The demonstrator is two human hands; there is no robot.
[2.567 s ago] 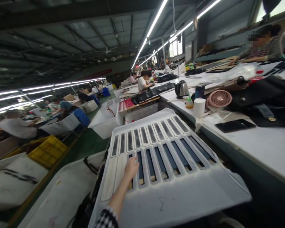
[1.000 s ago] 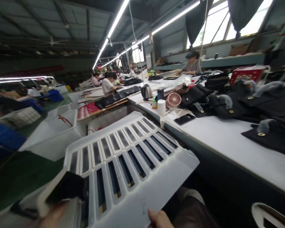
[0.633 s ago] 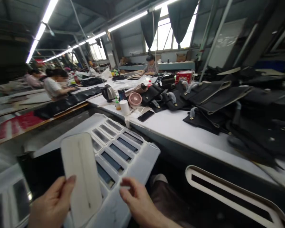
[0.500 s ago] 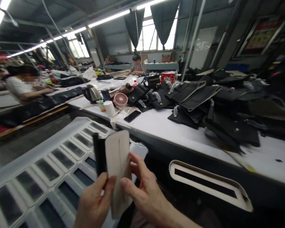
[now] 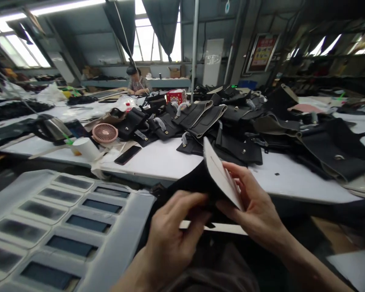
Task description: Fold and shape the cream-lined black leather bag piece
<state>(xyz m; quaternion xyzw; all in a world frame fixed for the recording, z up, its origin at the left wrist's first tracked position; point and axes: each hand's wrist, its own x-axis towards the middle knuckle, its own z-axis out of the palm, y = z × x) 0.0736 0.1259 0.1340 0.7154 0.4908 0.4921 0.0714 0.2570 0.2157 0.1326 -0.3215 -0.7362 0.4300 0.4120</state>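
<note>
In my right hand [image 5: 255, 202] is a pale-faced panel [image 5: 220, 174] with rounded corners and a thin dark line along it. The fingers lie on its pale face, with the thumb at its lower edge. Black material [image 5: 191, 178] shows on the panel's other side. My left hand [image 5: 176, 231] is closed at that black material, fingers and thumb bent together; its exact grip is partly hidden. Below the hands, the pale border [image 5: 231, 229] of another piece shows partly.
Pale panels with dark windows [image 5: 76, 223] lie in rows at left. On the white table [image 5: 158, 166] are a phone [image 5: 127, 155], pink fan [image 5: 105, 133], paper roll [image 5: 85, 148], kettle [image 5: 53, 127] and heaped black bag pieces [image 5: 243, 117]. A person [image 5: 138, 83] sits far back.
The view has swung right. The panel has gone from upright, facing me, to tilted and turned partly edge-on. My left hand has moved from its pale face to the black material beside it.
</note>
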